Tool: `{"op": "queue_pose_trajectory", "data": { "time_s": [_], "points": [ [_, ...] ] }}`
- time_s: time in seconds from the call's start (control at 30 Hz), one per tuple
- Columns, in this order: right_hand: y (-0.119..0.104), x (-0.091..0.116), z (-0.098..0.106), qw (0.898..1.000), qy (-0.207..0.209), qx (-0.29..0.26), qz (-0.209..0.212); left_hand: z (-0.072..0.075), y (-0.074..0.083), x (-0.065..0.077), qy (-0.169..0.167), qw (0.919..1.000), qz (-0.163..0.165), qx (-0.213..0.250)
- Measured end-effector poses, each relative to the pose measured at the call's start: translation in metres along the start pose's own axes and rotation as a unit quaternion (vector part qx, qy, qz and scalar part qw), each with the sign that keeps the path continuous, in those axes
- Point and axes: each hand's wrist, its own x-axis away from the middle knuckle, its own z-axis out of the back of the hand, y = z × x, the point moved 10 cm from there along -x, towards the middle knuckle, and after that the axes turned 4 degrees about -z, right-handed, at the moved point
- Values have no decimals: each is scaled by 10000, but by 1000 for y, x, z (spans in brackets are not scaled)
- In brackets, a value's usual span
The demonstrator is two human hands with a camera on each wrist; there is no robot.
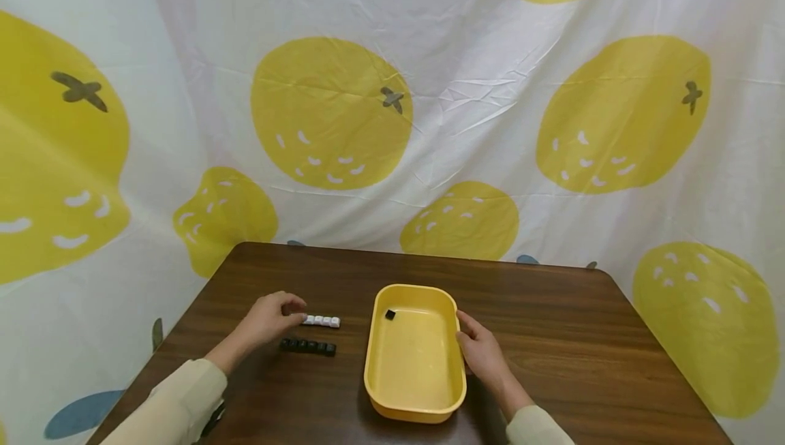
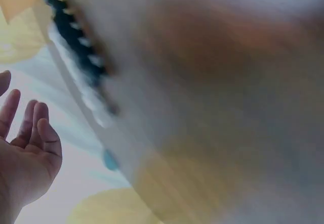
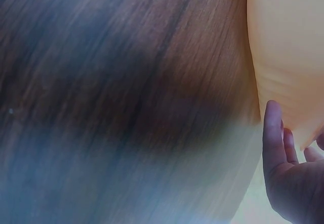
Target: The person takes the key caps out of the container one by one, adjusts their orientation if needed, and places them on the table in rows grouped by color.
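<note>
A row of white keycaps (image 1: 323, 321) lies on the dark wooden table, with a row of black keycaps (image 1: 309, 346) in front of it. My left hand (image 1: 273, 315) hovers at the left end of the white row, fingers loosely bent; nothing shows between them in the left wrist view. To the right stands a yellow plastic tub (image 1: 417, 407), with a single black keycap (image 1: 390, 315) inside near its far left corner. The right hand (image 1: 484, 356) holds the tub's right side, its thumb at the rim and its fingers (image 3: 274, 138) along the outer wall.
The brown wood-grain table (image 1: 552, 336) has rounded far corners and ends at a hanging white cloth (image 1: 466, 125) printed with lemons. Something small and dark (image 1: 212, 421) shows beside the left sleeve. Much of the left wrist view is blurred.
</note>
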Motion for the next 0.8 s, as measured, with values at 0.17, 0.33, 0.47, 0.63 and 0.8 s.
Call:
{"op": "queue_pose_trajectory", "data": {
  "time_s": [0.17, 0.33, 0.47, 0.63, 0.8],
  "points": [
    [0, 0, 1, 10000, 17, 13, 17, -25, 43, -30, -78, 9989, -412, 188],
    [0, 0, -1, 10000, 0, -15, 54, -59, 78, -58, -189, 9970, -698, 274],
    [1, 0, -2, 10000, -46, -65, 53, -86, 94, -75, -413, 9962, -748, 165],
    [-1, 1, -1, 10000, -42, -13, 55, -111, 102, -88, -796, 9947, -602, -239],
    [-3, 1, 0, 9999, -80, 79, 79, -124, 98, -96, -958, 9915, -274, -838]
  ]
}}
